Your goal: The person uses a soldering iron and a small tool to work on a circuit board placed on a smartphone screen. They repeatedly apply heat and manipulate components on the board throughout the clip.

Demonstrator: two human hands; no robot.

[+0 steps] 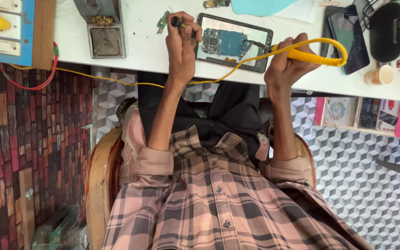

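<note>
An opened phone (255,33) lies on the white table (135,51), its blue and dark circuit board exposed. My left hand (181,44) rests at the phone's left edge, pinching a small dark-tipped tool (177,21). My right hand (281,65) grips a yellow soldering iron (318,58). The iron's dark tip reaches onto the phone's board near its right side. A yellow cable (116,81) runs from the iron along the table edge to the left.
A metal tray with brass wool (105,37) and a small green circuit board (163,21) sit left of the phone. A dark phone (348,34), black device (387,30) and paper cup (379,75) are at the right. A blue switchboard (5,34) is far left.
</note>
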